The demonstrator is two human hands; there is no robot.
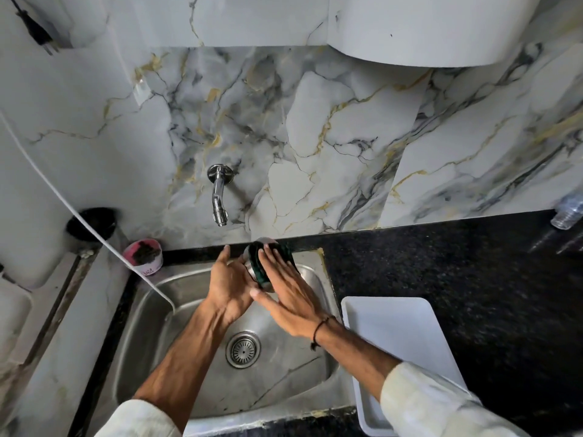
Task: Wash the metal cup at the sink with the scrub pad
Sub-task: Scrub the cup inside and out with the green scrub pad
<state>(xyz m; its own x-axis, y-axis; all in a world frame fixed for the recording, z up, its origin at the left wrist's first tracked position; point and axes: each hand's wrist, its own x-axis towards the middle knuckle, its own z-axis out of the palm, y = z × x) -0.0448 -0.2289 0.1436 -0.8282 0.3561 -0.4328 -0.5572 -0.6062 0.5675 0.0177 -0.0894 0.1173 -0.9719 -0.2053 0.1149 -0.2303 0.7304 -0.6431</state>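
Over the far part of the steel sink point(151, 313), my left hand point(227, 287) holds the metal cup point(250, 269) on its side. Only a strip of the cup's shiny wall and its far end show between my hands. A dark green scrub pad point(258, 263) is wrapped over the cup. My right hand point(285, 293) lies flat on the pad with its fingers stretched out, pressing it against the cup. The wall tap point(218, 197) sits to the back left of the cup, and no water is seen running from it.
A white tray point(397, 335) lies on the black granite counter point(457, 272) right of the sink. A pink tub point(143, 257) with dark contents stands at the sink's back left corner. A white hose point(94, 231) hangs into the basin. The drain point(243, 349) sits mid-basin. Clear plastic cups point(568, 212) lie far right.
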